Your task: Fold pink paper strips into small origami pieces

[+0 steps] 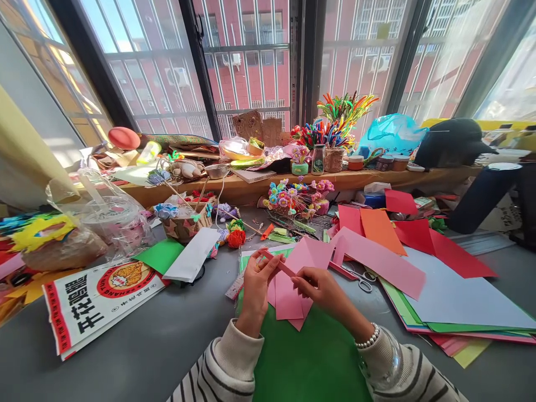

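2 hands—1 pink strip between

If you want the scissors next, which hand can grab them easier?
Probably the right hand: the scissors lie on its side, and the left hand is farther off. Both are on the pink strip now.

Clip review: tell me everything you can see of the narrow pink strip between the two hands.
The narrow pink paper strip looks flat and straight, possibly folded. It slants down from the left hand to the right hand, with the fingers of each pinching it and hiding parts of it. It appears held above the loose pink paper sheets. Any crease is too small to make out.
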Demonstrator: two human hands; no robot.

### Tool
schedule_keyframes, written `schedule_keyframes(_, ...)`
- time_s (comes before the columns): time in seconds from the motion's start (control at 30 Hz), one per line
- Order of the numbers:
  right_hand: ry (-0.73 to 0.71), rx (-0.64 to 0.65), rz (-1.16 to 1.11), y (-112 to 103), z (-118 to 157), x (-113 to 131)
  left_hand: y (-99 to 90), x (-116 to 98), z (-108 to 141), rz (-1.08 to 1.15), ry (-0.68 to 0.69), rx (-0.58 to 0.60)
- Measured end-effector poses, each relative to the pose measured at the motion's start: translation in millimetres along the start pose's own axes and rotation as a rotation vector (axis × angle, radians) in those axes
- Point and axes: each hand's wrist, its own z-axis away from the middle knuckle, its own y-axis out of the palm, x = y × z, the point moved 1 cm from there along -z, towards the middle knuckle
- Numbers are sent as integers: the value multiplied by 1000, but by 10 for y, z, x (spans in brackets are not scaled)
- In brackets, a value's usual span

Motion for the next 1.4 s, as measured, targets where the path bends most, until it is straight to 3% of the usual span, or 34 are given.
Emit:
schedule_keyframes(0.1,-4,3,31,-35,1,-8,-74,-37,-66,95,64,-146)
schedule_keyframes(0.17,14,-79,81,-111,-9,-45,-95,-42,-92,117,41,-162)
schedule_keyframes(0.23,58,-279,168,-241,-16,-116,-90,-28,-99,126,-31,-126)
schedule_keyframes(0.3,140,-517,359,-396,-8,-206,-76,-11,-92,145,-91,-105)
schedule_keyframes(0.33,187,-575,481,-464,-1,-251,-72,-3,-89,158,-116,-102)
schedule_keyframes(0.43,377,-564,762,-589,27,-378,-72,11,-84,190,-177,-120)
schedule_keyframes(0.53,492,-502,805,-600,40,-472,-83,18,-86,184,-219,-139)
schedule_keyframes(0.8,388,-519,742,-586,-41,-562,-79,51,-74,139,-310,-132)
schedule_keyframes(0.9,308,-688,731,-596,-32,-468,-65,51,-54,139,-332,-127)
schedule_keyframes(0.97,151,-805,702,-560,-16,-363,-50,45,-37,124,-347,-112)
schedule_keyframes(1.0,41,-802,662,-523,-10,-306,-42,44,-30,113,-354,-93)
schedule_keyframes(1.07,-170,-681,573,-413,-3,-196,-29,49,-21,94,-355,-30)
schedule_keyframes(1.17,-341,-458,530,-221,9,-71,-21,81,-21,107,-337,92)
schedule_keyframes(1.4,-476,-120,649,-4,33,-4,46,89,-9,195,-388,183)
